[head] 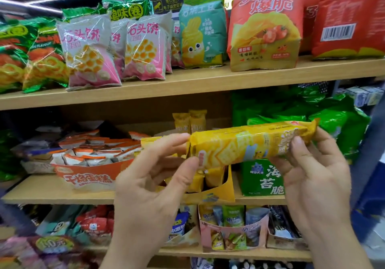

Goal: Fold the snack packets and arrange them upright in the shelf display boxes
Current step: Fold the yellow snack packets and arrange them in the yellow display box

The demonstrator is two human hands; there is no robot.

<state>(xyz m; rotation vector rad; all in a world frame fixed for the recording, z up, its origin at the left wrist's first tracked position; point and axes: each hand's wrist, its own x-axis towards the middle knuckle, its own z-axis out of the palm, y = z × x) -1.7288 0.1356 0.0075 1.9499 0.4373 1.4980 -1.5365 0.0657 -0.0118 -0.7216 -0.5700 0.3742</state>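
A long yellow snack packet (248,143) lies level in front of the middle shelf, held at both ends. My left hand (154,183) pinches its left end flap between thumb and fingers. My right hand (312,175) grips its right end, thumb on the front. Behind and below the packet stands a yellow display box (226,187) on the middle shelf, with several more yellow packets upright in it. Two yellow packets (190,120) stand further back.
An orange display box (89,172) of small white-and-orange packs sits left of the yellow box. A green seaweed snack bag (262,177) stands to its right. The top shelf (187,85) carries large chip bags; the lower shelf (229,254) has several boxes.
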